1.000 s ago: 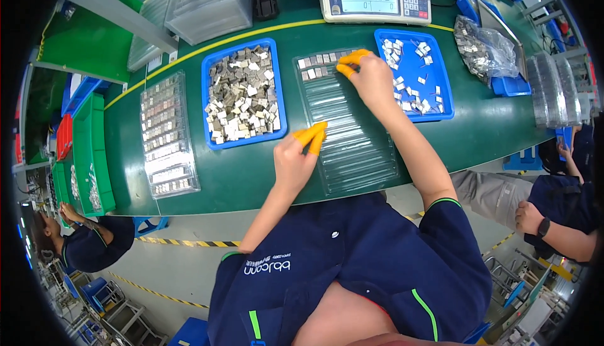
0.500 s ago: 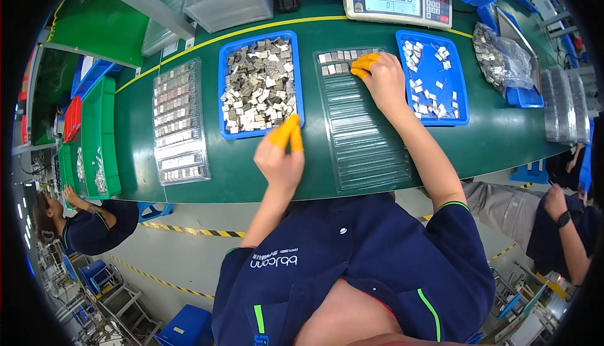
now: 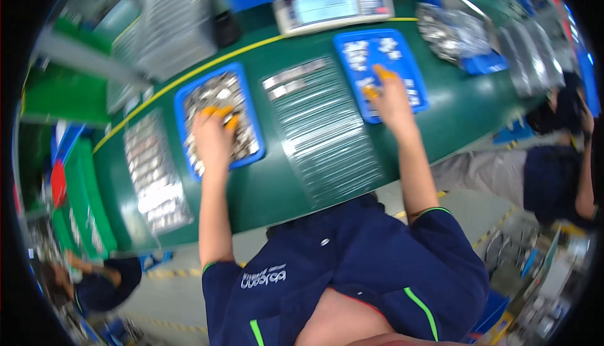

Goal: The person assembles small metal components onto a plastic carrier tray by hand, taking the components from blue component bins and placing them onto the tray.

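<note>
My left hand (image 3: 214, 135), with yellow finger cots, reaches over the left blue tray (image 3: 256, 148), which is heaped with small flat metallic pieces (image 3: 245, 133). Its fingers are apart and smeared by motion; their tips touch or hover over the heap. Over the right blue tray (image 3: 402, 53) is my right hand (image 3: 391, 102), thumb and finger spread with nothing visible between them. White connector-like pieces (image 3: 357, 53) lie scattered in that tray. Between the two trays sits a clear grooved plastic tray (image 3: 330, 141), with small pieces in rows at its far end and bare grooves nearer me.
Another clear tray (image 3: 154, 173), filled with rows of pieces, lies at the left. Behind stand a digital scale (image 3: 333, 9) and stacked clear trays (image 3: 176, 25). Bagged parts (image 3: 456, 31) lie far right; green bins (image 3: 88, 195) stand left. People are on both sides.
My right hand has left the clear grooved tray and moved right over the right blue tray. My left hand has moved from the left tray's near edge onto its heap. The view has tilted.
</note>
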Tool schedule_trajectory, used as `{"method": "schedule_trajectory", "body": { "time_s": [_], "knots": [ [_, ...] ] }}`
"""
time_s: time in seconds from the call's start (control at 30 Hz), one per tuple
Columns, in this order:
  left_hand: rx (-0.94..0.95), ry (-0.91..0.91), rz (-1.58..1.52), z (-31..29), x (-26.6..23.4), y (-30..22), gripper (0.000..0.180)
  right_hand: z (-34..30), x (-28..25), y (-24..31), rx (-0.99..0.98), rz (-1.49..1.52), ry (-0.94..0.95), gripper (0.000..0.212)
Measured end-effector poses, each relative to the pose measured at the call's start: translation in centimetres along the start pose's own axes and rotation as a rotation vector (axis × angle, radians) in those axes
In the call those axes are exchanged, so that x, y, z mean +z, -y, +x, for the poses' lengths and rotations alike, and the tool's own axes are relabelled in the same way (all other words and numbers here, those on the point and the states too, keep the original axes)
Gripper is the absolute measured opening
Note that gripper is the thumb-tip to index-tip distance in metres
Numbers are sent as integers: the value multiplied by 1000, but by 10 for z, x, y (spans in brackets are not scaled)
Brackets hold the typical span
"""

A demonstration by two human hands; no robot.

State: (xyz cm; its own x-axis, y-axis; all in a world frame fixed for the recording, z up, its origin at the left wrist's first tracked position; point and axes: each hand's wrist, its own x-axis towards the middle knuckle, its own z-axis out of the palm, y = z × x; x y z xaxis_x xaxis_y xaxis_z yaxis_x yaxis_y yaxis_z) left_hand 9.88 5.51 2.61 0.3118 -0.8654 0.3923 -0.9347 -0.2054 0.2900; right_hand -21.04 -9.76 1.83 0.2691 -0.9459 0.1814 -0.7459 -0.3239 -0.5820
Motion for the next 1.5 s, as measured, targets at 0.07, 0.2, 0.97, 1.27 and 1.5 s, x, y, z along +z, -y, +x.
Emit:
{"method": "schedule_trajectory", "body": {
  "time_s": [0.07,0.2,0.97,1.27,1.5],
  "knots": [
    [-8,23,15,0,3,4,20,-5,-2,-5,-157,-123,30,45],
    [33,45,9,1,-3,3,21,-13,3,3,9,-72,18,30],
    [-428,-170,-875,-34,-15,-19,14,-21,2,-12,14,61,-96,16],
    [-443,41,-1198,-49,-1,-73,21,-29,-34,57,-248,9,-481,16],
    [-374,145,-1310,-49,1,-99,23,-65,-10,105,-142,640,174,20]
  ]
}}
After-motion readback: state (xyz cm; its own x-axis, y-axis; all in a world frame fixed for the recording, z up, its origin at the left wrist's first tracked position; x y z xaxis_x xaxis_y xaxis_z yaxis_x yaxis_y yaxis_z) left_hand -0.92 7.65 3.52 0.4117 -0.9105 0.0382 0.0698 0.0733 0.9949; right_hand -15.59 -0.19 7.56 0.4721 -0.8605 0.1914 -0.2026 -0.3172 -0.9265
